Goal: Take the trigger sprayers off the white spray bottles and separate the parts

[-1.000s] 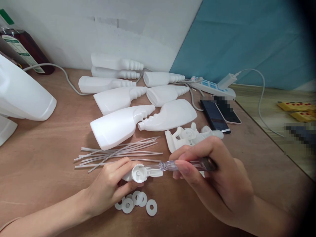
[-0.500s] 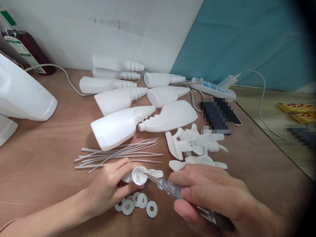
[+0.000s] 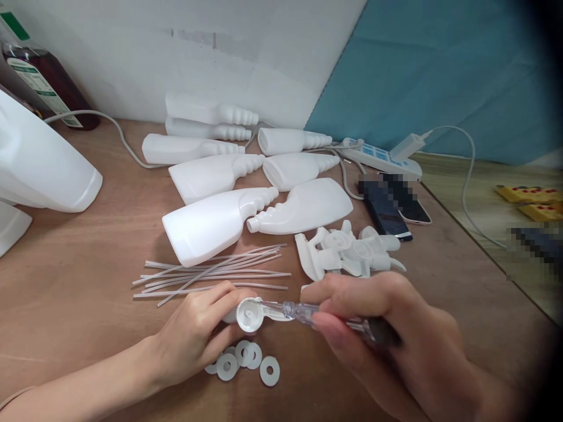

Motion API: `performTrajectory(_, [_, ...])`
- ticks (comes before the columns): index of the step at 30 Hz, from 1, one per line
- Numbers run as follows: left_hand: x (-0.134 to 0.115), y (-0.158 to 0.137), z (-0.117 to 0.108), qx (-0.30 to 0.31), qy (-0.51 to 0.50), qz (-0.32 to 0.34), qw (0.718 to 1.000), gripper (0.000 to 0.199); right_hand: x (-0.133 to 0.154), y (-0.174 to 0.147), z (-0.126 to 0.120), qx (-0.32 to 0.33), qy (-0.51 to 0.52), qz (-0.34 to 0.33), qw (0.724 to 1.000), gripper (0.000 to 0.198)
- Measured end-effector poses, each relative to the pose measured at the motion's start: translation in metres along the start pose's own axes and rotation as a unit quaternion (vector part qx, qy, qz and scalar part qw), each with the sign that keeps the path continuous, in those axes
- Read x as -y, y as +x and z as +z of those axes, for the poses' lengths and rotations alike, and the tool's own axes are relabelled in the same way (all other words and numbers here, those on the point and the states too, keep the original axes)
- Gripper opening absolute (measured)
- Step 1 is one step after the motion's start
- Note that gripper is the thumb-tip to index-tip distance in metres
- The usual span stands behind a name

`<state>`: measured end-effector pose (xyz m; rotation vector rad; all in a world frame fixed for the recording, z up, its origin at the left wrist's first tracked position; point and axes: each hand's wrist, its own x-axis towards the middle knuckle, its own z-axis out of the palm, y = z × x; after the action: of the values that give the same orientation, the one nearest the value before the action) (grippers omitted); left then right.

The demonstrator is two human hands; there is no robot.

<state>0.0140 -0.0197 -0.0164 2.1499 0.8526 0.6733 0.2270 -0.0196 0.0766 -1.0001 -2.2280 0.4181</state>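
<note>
My left hand (image 3: 204, 328) is closed around a white trigger spray head (image 3: 250, 316), its round collar opening facing up toward me. In my right hand (image 3: 378, 328) is a screwdriver (image 3: 303, 312) with a clear handle, dark at its rear end. The screwdriver's thin shaft reaches the edge of the collar; whether its tip touches it I cannot tell. Several flat white ring washers (image 3: 270, 371) lie on the table just below my left hand. Thin clear tubes (image 3: 211, 274) are spread out beyond it. More white spray heads (image 3: 347, 252) sit in a heap beyond my right hand.
Several white bottles (image 3: 206, 225) lie on their sides across the middle of the table (image 3: 88, 281). Larger white containers (image 3: 48, 158) and a dark bottle (image 3: 53, 88) stand at the left. Phones (image 3: 387, 208), cables and a power strip (image 3: 382, 158) are at the back right.
The screwdriver has swung flatter, and its tip has moved from inside the collar to the collar's upper right edge. My right hand has risen with it; my left hand stays nearly still.
</note>
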Motion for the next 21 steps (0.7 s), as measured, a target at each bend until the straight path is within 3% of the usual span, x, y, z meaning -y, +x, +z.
performTrajectory(4, [0.001,-0.001,0.0,-0.007,0.002,0.005,1.0,0.024,-0.01,0.004,0.0,0.012,0.065,0.011,0.998,0.008])
performTrajectory(9, [0.005,-0.003,0.004,0.005,0.021,0.05,0.999,0.033,-0.009,0.005,-0.001,0.041,0.059,0.067,0.995,0.006])
performTrajectory(13, [0.004,-0.003,0.005,-0.013,0.016,0.033,0.999,0.027,-0.001,0.0,0.0,-0.01,0.009,0.019,1.0,0.01])
performTrajectory(18, [0.003,-0.003,0.004,-0.017,0.012,0.025,0.999,0.025,0.004,-0.012,0.009,-0.03,-0.049,-0.13,0.99,0.033])
performTrajectory(21, [0.003,-0.002,0.003,-0.012,0.014,0.021,1.0,0.025,0.013,-0.019,0.014,-0.024,-0.112,-0.092,0.989,0.029])
